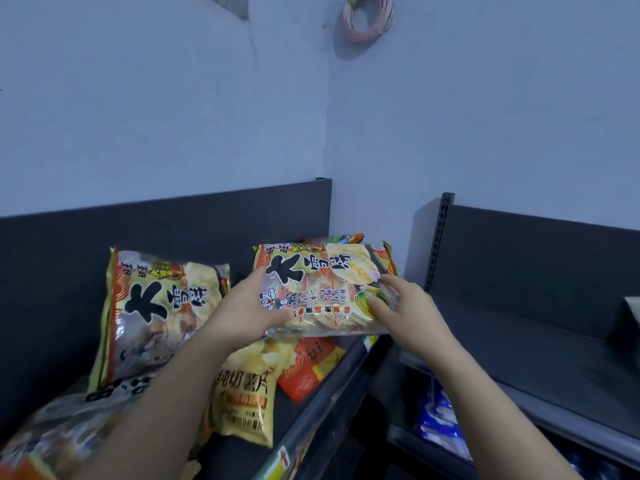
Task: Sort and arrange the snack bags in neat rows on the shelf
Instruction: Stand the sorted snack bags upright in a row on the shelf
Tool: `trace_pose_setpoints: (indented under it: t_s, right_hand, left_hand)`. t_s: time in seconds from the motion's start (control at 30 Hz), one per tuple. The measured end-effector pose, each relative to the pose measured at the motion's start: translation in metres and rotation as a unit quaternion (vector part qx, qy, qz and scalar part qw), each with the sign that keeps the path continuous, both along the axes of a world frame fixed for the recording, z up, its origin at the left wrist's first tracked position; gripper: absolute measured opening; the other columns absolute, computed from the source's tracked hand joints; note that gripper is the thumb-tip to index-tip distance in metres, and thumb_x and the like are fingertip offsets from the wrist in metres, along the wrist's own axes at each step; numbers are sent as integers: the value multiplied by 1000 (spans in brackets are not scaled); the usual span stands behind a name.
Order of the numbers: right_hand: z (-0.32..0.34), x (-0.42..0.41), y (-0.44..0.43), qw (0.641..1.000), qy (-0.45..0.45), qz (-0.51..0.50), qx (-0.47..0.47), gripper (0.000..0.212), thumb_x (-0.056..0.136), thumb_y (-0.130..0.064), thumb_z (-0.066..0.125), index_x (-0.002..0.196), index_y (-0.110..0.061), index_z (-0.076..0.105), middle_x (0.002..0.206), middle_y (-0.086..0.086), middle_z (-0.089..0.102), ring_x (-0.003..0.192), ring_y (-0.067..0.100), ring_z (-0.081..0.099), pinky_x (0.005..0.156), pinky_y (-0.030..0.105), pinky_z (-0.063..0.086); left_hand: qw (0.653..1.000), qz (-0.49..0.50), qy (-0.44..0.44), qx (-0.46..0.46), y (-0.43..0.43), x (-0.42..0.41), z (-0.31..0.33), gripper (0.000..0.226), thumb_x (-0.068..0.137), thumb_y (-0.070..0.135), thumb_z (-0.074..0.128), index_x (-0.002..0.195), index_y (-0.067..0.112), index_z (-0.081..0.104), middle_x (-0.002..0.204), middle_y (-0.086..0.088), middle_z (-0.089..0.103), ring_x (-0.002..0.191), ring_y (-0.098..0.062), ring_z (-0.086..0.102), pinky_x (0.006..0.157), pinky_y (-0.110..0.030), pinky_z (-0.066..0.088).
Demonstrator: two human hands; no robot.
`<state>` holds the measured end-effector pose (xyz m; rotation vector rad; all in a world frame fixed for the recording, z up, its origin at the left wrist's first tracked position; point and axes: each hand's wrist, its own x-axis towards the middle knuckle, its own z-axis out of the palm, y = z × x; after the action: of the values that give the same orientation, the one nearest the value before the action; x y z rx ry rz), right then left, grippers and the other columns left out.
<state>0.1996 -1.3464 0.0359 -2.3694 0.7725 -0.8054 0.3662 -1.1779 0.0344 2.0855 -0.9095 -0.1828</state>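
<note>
Pale walls meet in a corner behind the dark grey shelf, where I hold a rice cracker bag face-up over the shelf's right end, close to the back right corner. My left hand grips its left edge, thumb on top and fingers beneath. My right hand pinches its right edge. Whether the bag's underside touches anything below, I cannot tell.

Directly under it lie a red-orange bag and a yellow potato chip bag, both loose and askew near the front edge. A matching second rice cracker bag leans upright against the back panel to the left.

I judge the main risk to be setting this bag down on that uneven pile. The slick film could slide forward off the front edge, or sideways into the gap before the neighbouring shelf. Squeezing harder to prevent that could crack the crackers inside. A careless nudge leftward might also topple the leaning bag.
</note>
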Motion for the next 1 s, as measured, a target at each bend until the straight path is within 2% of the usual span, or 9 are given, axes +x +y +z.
trace_pose_setpoints:
  t_s: [0.1, 0.23, 0.37, 0.5, 0.6, 0.7, 0.8, 0.87, 1.0]
  right_hand:
    - [6, 32, -38, 1000, 9, 1, -15, 35, 96, -27, 54, 131, -23, 53, 96, -11, 46, 105, 16, 49, 79, 30, 41]
    - [13, 70, -91, 998, 51, 6, -38, 37, 97, -17, 48, 134, -14, 51, 127, 4, 58, 115, 24, 51, 85, 31, 42]
    - [25, 111, -147, 993, 96, 18, -67, 33, 95, -5, 42, 124, 1, 56, 124, 13, 59, 100, 30, 57, 81, 35, 45]
    - [31, 161, -215, 992, 95, 17, -80, 36, 89, -3, 43, 122, -5, 57, 122, 13, 62, 105, 31, 58, 89, 43, 50]
    - [36, 197, -262, 987, 125, 31, -97, 37, 89, -5, 43, 123, -9, 58, 123, 12, 61, 109, 31, 58, 90, 41, 50]
    - [36, 231, -301, 980, 142, 58, -123, 27, 91, -25, 47, 111, -15, 61, 113, 8, 64, 95, 27, 59, 80, 37, 52]
    - [28, 255, -328, 967, 198, 92, -129, 55, 80, -70, 51, 101, -19, 61, 100, -1, 62, 90, 22, 59, 73, 33, 50]
    - [17, 266, -342, 952, 250, 110, -138, 68, 68, -85, 49, 94, -23, 61, 98, -1, 62, 89, 21, 58, 71, 33, 48]
    - [-4, 279, -365, 929, 313, 137, -141, 89, 66, -90, 45, 129, -28, 57, 136, 1, 53, 131, 21, 42, 96, 41, 44]
  left_hand:
    - [1000, 4, -3, 13, -40, 29, 3, 89, 87, 27, 72, 155, 23, 16, 158, 6, 26, 116, -11, 54, 80, -16, 41]
    - [999, 10, -5, 38, -92, 64, -2, 85, 85, 28, 73, 153, 15, 23, 156, -1, 33, 135, -21, 41, 94, -28, 37]
    - [998, 26, -9, 56, -143, 93, -3, 61, 83, 30, 72, 134, 13, 44, 140, -9, 46, 112, -19, 49, 83, -26, 34]
    - [996, 64, -3, 54, -197, 120, -5, 32, 79, 33, 73, 91, 25, 44, 109, 2, 51, 82, -8, 49, 66, -23, 40]
    - [994, 99, 1, 56, -235, 141, -9, 32, 78, 36, 73, 92, 16, 52, 103, -1, 59, 79, -10, 54, 56, -23, 36]
    - [991, 124, 5, 56, -267, 159, -14, 35, 78, 45, 73, 92, 22, 51, 111, -3, 56, 87, -12, 53, 57, -21, 34]
    - [988, 138, 24, 71, -291, 170, -23, 36, 79, 50, 71, 95, 26, 50, 120, -3, 53, 95, -14, 53, 61, -20, 37]
    - [984, 136, 35, 105, -303, 175, -34, 46, 76, 59, 67, 103, 24, 52, 120, -5, 55, 95, -16, 56, 63, -24, 40]
    - [973, 149, 48, 171, -317, 183, -58, 93, 61, 84, 47, 131, 23, 47, 127, -13, 55, 108, -29, 57, 90, -40, 51]
